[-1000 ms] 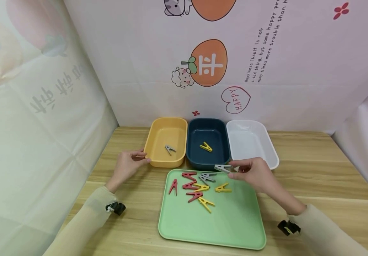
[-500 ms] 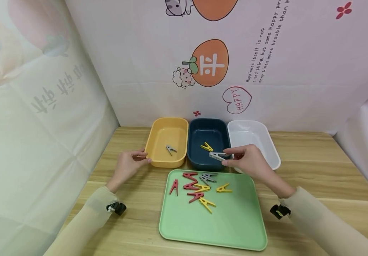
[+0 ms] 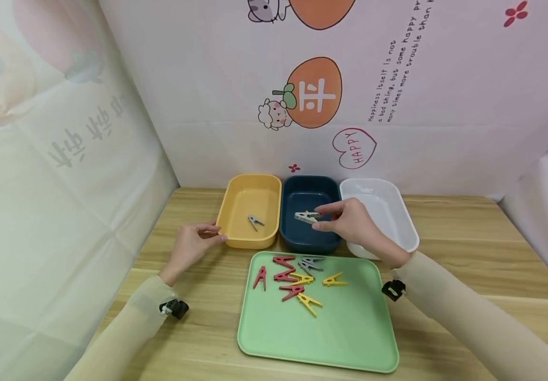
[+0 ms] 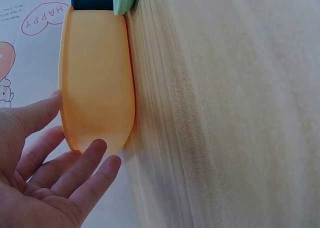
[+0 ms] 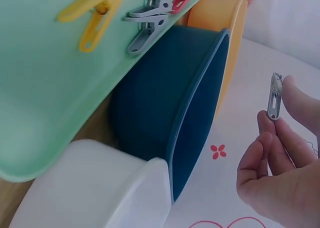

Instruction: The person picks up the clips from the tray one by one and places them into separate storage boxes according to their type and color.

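Over the dark blue tub (image 3: pixel 304 241) in the head view, my right hand (image 3: pixel 350 222) pinches a grey clothespin (image 3: pixel 304 216) between thumb and fingers. In the right wrist view the clothespin (image 5: pixel 274 96) is seen edge-on at the fingertips. A yellow clothespin in the blue tub is mostly hidden behind it. My left hand (image 3: pixel 191 247) holds the near left corner of the yellow tub (image 3: pixel 250 244); in the left wrist view its thumb is at the rim and the lower fingers are spread. One grey clothespin (image 3: pixel 255 222) lies inside the yellow tub.
A white tub (image 3: pixel 388 211) stands right of the blue one, all three in a row before the printed backdrop (image 3: pixel 235 148). Nearer lies a green tray (image 3: pixel 331 338) bearing several red, yellow and grey clothespins near its far edge.
My right hand has carried the grey clothespin left and away from me, from the tray's far edge to over the blue tub. The left hand stays at the yellow tub.
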{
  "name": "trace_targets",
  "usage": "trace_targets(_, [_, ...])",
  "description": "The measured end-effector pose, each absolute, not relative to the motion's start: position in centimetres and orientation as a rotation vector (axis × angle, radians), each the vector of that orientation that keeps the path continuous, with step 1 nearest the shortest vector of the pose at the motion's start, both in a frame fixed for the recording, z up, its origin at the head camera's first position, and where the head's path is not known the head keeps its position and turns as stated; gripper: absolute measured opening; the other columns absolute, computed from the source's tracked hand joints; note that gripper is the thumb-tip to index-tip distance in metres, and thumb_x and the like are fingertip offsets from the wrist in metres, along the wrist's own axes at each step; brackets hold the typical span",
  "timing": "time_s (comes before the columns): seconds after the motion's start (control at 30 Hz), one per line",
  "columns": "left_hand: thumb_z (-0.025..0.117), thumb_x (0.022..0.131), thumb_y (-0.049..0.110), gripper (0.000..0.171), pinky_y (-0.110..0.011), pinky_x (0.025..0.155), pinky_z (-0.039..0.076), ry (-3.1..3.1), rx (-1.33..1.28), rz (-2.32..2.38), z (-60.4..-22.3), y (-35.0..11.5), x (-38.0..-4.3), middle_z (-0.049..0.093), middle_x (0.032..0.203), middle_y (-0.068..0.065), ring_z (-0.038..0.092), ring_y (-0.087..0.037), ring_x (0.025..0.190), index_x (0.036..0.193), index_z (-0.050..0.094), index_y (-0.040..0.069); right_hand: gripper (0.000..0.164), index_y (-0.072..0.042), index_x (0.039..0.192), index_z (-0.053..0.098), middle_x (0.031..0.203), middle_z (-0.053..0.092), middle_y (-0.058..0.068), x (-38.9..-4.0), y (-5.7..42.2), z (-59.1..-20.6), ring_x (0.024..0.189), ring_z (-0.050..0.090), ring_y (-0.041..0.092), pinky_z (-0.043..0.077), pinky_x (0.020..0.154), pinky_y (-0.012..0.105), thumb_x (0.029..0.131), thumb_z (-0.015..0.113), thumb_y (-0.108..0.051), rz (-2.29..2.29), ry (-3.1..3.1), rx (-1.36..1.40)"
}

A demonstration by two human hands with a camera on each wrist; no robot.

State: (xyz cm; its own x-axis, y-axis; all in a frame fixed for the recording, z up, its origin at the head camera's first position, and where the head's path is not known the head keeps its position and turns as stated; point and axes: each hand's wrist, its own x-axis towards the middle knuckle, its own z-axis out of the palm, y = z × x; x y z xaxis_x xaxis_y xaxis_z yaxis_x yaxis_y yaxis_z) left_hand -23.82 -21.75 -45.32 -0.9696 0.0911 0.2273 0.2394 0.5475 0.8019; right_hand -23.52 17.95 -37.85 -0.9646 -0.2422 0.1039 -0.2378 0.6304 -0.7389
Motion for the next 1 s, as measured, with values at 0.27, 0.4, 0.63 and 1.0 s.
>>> trace_targets(0.27, [0.090, 0.087, 0.015, 0.033, -0.036, 0.081, 0.063, -2.632, -0.275, -1.406, -45.4, -21.9, -23.9, 0.069, 0.132, -0.019, 0.076, -0.032, 0.100, 0.111, 0.079, -0.005, 0.037, -0.006, 0.122, 0.080, 0.088, 0.072, 0.012, -25.6, 16.0, -37.7, 0.069, 0.052, 0.027, 0.037, 0.053, 0.030, 0.089, 0.089, -0.020, -1.272, 2.832, -0.383])
trace_targets(0.4, [0.090, 0.087, 0.015, 0.033, -0.036, 0.081, 0.063, -2.631, -0.276, -1.413, -45.4, -21.9, -24.1, 0.069, 0.132, -0.019, 0.076, -0.032, 0.101, 0.111, 0.079, -0.005, 0.037, -0.006, 0.121, 0.080, 0.099, 0.076, 0.012, -26.5, 15.0, -37.6, 0.072, 0.053, 0.028, 0.040, 0.054, 0.030, 0.088, 0.089, -0.019, -1.304, 2.816, -0.388])
trace_targets(0.63, [0.089, 0.088, 0.016, 0.032, -0.037, 0.080, 0.063, -2.640, -0.276, -1.401, -45.4, -22.0, -24.1, 0.069, 0.133, -0.018, 0.076, -0.031, 0.102, 0.111, 0.079, -0.004, 0.034, -0.007, 0.120, 0.081, 0.105, 0.075, 0.010, -27.9, 13.6, -38.1, 0.074, 0.055, 0.027, 0.048, 0.059, 0.032, 0.088, 0.089, -0.018, -1.325, 2.790, -0.395])
trace_targets(1.0, [0.089, 0.088, 0.016, 0.031, -0.037, 0.080, 0.063, -2.644, -0.284, -1.388, -45.4, -22.0, -24.1, 0.070, 0.131, -0.019, 0.076, -0.032, 0.104, 0.111, 0.079, -0.004, 0.034, -0.007, 0.118, 0.081, 0.113, 0.075, 0.009, -29.7, 11.3, -38.6, 0.086, 0.059, 0.027, 0.050, 0.069, 0.033, 0.088, 0.090, -0.020, -1.300, 2.795, -0.378])
